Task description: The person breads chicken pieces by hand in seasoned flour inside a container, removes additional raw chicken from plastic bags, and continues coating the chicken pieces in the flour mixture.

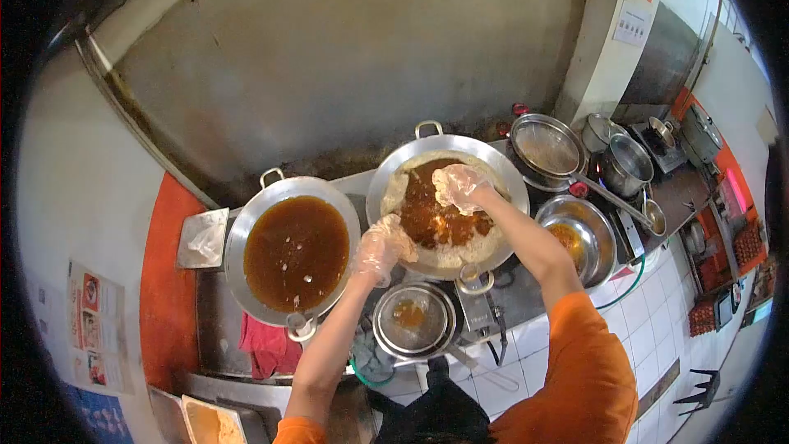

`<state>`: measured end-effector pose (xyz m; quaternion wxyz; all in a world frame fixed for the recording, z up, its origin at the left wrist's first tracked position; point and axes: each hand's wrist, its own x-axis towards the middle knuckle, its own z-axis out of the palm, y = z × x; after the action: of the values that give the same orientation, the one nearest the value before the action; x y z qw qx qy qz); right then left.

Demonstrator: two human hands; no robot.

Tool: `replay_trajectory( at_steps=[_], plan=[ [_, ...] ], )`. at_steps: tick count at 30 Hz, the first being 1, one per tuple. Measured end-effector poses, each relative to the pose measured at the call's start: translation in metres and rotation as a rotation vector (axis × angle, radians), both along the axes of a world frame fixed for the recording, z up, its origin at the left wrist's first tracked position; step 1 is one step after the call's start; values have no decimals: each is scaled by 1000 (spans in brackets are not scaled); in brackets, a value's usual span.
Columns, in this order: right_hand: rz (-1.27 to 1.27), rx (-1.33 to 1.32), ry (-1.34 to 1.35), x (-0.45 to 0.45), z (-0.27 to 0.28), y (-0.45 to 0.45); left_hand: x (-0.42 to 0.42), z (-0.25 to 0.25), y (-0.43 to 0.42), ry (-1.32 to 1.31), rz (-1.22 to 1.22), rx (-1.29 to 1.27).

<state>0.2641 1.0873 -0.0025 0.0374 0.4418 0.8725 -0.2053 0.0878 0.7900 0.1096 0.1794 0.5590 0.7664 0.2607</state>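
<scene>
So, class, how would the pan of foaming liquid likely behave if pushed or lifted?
The pan would probably feel heavy, since foaming brown liquid spreads across most of it. A push would likely make that liquid slosh, because the pan is wide and open. It looks like rigid metal, so it should hardly bend when lifted.

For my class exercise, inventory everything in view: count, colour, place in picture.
pans: two, silver, left and centre
liquid: two pools, brown, in pans
strainer: one, silver, right of centre
sieve: one, silver, below centre pan
bowl: one, silver, below strainer
pots: several, silver, right
cloth: one, red, below left pan
tray: one, silver, beside left pan
tub: one, pale, bottom left
posters: several, mixed, walls
clutter: uncountable, mixed, far right
sleeves: two, orange, bottom
left hand: one, clear glove, centre pan's edge
right hand: one, clear glove, above centre pan
</scene>
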Motion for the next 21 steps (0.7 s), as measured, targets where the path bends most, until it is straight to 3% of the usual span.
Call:
replay_trajectory(
  at_steps=[1,2,4,5,6,8,9,10,11,12,13,14,17,18,19,20,21],
  plan=[
    [-108,-147,24,8,13,5,4,-11,20,124,-52,-45],
    [-66,119,-132,14,40,-19,7,-26,37,245,-103,-96],
    [-47,59,-135,18,67,-14,7,-63,65,227,-80,176],
    [-34,25,-141,20,70,-10,10,-71,72,-11,-17,82],
    [-11,181,-78,29,52,-8,21,-39,72,-252,50,-9],
    [10,331,-22,39,11,25,28,-15,74,-431,111,-4],
    [28,397,8,36,-3,30,28,-13,71,-367,107,83],
    [67,469,-33,41,43,3,21,-14,63,-310,78,180],
    [33,511,6,36,43,14,15,-15,55,-248,51,274],
    [-4,447,-169,30,51,20,4,-20,40,-196,5,373],
    [-80,487,5,29,54,19,-5,-24,24,-139,-34,471],
    [-139,527,188,28,55,17,3,19,-11,-227,60,451],
    [202,707,242,-3,152,-62,-2,42,-122,-468,215,495],
    [192,523,501,-26,203,-119,-6,38,-166,-608,267,558],
    [106,-108,1004,-40,157,-99,-12,39,-212,-497,347,618],
    [215,334,732,-66,201,-154,-25,41,-261,-472,424,584],
    [187,96,801,-89,219,-205,-31,41,-309,-455,501,555]
  ],
)
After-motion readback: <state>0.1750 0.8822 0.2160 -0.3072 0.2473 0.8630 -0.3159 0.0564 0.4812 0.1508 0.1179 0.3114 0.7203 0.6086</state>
